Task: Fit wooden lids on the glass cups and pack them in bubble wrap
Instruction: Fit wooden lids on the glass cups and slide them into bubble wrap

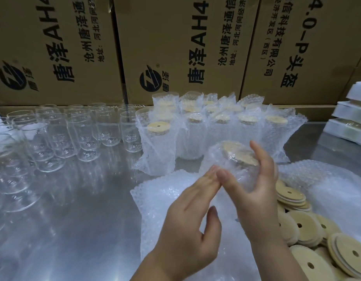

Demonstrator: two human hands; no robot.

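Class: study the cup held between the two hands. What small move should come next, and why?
Probably stand it upright beside the packed cups. The wrapped cup already carries its wooden lid and lies tilted, gripped by the right hand, with straight fingers of the left hand touching the wrap; finished ones stand upright just behind.

A shiny metal desk [74, 199] mirrors the light. Brown cardboard boxes [175, 47] with black print stand along its far edge. White flat packs [351, 122] are stacked far right.
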